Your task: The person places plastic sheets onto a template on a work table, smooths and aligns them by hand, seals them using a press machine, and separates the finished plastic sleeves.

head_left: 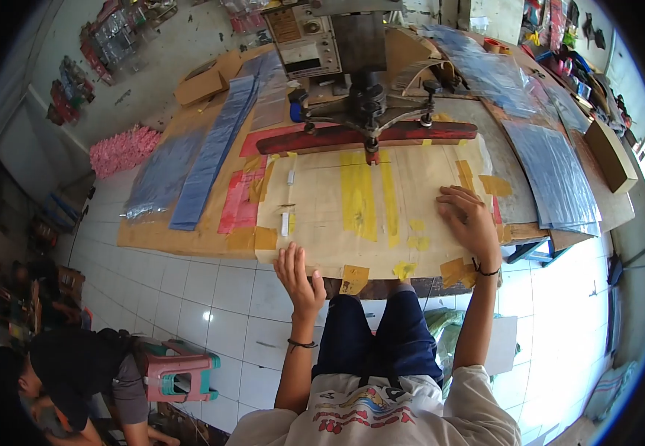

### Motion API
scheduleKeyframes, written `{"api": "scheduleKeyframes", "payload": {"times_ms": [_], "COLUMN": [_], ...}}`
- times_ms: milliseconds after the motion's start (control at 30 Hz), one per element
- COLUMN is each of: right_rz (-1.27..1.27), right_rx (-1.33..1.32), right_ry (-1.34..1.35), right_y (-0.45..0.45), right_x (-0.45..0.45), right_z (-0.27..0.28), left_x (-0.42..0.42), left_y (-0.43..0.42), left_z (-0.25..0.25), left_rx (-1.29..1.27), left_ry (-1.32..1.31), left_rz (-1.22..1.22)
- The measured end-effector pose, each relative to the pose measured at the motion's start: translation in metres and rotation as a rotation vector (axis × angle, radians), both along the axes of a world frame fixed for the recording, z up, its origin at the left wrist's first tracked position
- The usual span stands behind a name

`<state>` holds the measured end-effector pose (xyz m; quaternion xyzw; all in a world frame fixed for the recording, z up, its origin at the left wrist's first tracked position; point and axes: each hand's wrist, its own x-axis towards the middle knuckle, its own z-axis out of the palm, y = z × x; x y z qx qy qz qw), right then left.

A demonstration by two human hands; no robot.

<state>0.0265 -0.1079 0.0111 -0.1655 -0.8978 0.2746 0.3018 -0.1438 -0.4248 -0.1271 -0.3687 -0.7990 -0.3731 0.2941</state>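
My left hand (298, 281) rests at the front left edge of a pale work board (315, 245), its fingers stretched out and holding nothing. Farther right, my right hand (471, 219) lies on the board's right side with its fingers extended, also holding nothing. Strips of yellow tape (357, 197) run across the middle of the board, and brown tape (354, 279) is stuck along its edges. Over the far edge of the board is a long dark red bar (426, 132), carried by a black metal bracket (371, 111).
A machine box with a dial (304, 44) stands behind the bar. Stacks of bluish plastic sheets (214, 152) lie on the left, and more plastic sheets (549, 178) on the right beside a cardboard box (610, 157). Another person (77, 372) bends near a stool (181, 375) at lower left.
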Motion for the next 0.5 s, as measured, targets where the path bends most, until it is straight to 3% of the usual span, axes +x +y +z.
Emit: {"api": "scheduleKeyframes", "payload": {"times_ms": [500], "right_rz": [0.023], "right_rx": [0.004], "right_ry": [0.023], "right_y": [0.0029], "right_x": [0.0016], "right_z": [0.0003], "left_x": [-0.0006], "left_y": [0.0002], "left_z": [-0.0026], "left_rx": [-0.007], "left_ry": [0.009], "left_rz": [0.018]}}
